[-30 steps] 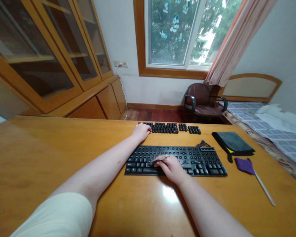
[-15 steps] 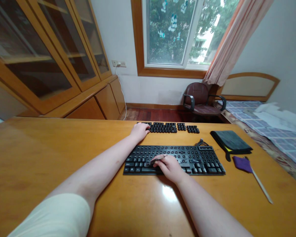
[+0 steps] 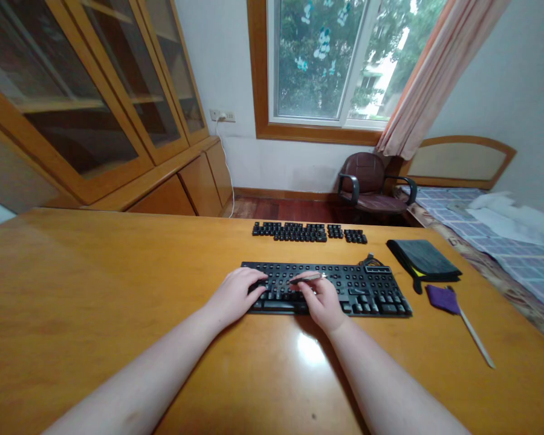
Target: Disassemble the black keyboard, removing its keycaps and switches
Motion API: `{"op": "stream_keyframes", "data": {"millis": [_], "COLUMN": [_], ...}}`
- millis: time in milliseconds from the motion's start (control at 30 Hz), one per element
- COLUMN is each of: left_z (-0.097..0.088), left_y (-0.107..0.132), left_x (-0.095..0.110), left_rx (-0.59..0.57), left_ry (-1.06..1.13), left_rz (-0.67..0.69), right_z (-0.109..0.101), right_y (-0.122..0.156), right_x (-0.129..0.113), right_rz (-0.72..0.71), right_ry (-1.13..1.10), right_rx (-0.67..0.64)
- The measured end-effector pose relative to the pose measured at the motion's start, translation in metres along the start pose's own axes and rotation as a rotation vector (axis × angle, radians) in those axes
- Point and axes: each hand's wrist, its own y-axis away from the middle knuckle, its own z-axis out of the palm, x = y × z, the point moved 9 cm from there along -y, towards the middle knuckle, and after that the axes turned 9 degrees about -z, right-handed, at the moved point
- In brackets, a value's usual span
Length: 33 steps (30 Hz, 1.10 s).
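Observation:
A black keyboard (image 3: 358, 291) lies on the wooden desk, its upper rows bare down to the switches while keycaps remain along the bottom and on the number pad. My left hand (image 3: 233, 295) rests over the keyboard's left end, thumb and fingers apart around the keys; its fingertips are partly hidden among them. Over the middle of the keyboard, my right hand (image 3: 323, 305) grips a slim dark keycap puller (image 3: 306, 278), held nearly level. Loose black keycaps (image 3: 299, 232) stand in rows along the desk's far edge, beyond both hands.
Right of the keyboard are a dark folded cloth (image 3: 424, 260) with a yellow edge and a purple-headed brush (image 3: 443, 299) with a pale handle. A coiled cable (image 3: 372, 261) sits behind the keyboard. Past the desk (image 3: 118, 272) stand an armchair (image 3: 367, 181) and a bed.
My left hand has come back from the left end of the keycap rows to the keyboard's left side. My right hand has shifted slightly right and up with the puller.

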Motion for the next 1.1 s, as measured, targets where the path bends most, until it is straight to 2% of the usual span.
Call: {"op": "stream_keyframes", "data": {"millis": [100, 233, 400, 567, 700, 800, 933, 1100], "left_z": [0.006, 0.014, 0.020, 0.023, 0.022, 0.022, 0.022, 0.022], "left_y": [0.007, 0.001, -0.003, -0.002, -0.002, -0.002, -0.001, -0.001], "left_x": [-0.001, 0.001, -0.003, -0.005, -0.004, -0.004, -0.004, -0.003], "left_rx": [-0.016, -0.025, -0.009, -0.008, -0.008, -0.016, -0.020, -0.023], "left_ry": [0.013, 0.016, 0.026, 0.022, 0.026, 0.025, 0.025, 0.011], "left_rz": [0.017, 0.028, -0.009, 0.001, 0.017, 0.014, 0.010, 0.006], "right_z": [-0.005, 0.016, 0.040, 0.049, 0.045, 0.042, 0.044, 0.056], "right_y": [-0.006, -0.022, -0.030, -0.030, -0.030, -0.033, -0.038, -0.037], "right_x": [-0.005, 0.010, 0.055, 0.065, 0.055, 0.040, 0.016, 0.002], "right_rz": [0.030, 0.143, 0.391, 0.448, 0.417, 0.315, 0.104, -0.001], "right_ry": [0.011, 0.121, -0.111, -0.235, -0.243, -0.060, 0.265, 0.380], "right_rx": [0.070, -0.044, -0.018, -0.038, -0.037, -0.107, -0.230, -0.337]}}
